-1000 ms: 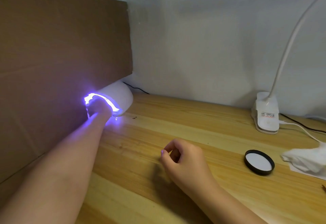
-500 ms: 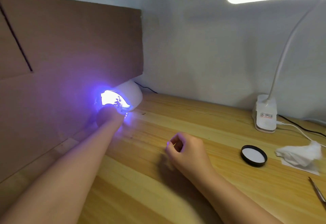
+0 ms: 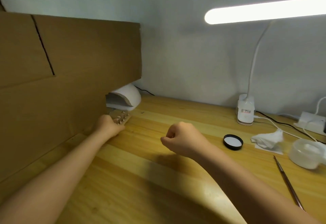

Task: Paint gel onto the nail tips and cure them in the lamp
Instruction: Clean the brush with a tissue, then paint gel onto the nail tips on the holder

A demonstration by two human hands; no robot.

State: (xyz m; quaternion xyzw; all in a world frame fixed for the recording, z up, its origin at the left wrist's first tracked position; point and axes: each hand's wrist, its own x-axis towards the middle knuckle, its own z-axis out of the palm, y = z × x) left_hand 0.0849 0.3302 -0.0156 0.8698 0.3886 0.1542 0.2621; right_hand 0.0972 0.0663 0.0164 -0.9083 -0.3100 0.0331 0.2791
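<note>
The white curing lamp (image 3: 129,96) sits at the back left of the wooden table (image 3: 158,179), against a cardboard sheet, and its purple light is off. Just in front of its mouth my left hand (image 3: 108,125) grips a small holder carrying a row of clear nail tips (image 3: 121,117). My right hand (image 3: 183,138) hovers over the middle of the table with its fingers curled into a loose fist and nothing seen in it. A thin brush (image 3: 289,185) lies on the table at the right.
A large cardboard sheet (image 3: 61,82) stands along the left. At the right are a black jar lid (image 3: 233,141), a crumpled white tissue (image 3: 266,140), a clear round jar (image 3: 307,153), a clip desk lamp (image 3: 245,109) with its cables, and a white power strip (image 3: 311,122).
My left hand has drawn the nail tip holder out of the lamp toward me, and the purple light has gone out. My right hand stays curled over the table.
</note>
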